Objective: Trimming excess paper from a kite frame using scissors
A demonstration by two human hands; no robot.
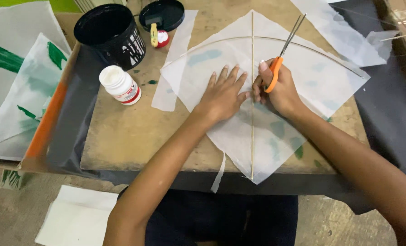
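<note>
Translucent diamond paper kite (294, 86) under flat, spread left hand (223, 93); right hand (278, 89) clamped on orange-handled scissors (282, 52).

left hand (223, 93): flat, fingers spread | right hand (278, 89): curled closed, gripping

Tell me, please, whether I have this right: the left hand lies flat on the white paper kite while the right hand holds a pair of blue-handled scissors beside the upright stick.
Not quite: the scissors have orange handles, not blue, as the head view shows. The rest stands: the left hand lies flat on the white paper kite and the right hand holds the scissors beside the upright stick.
</note>
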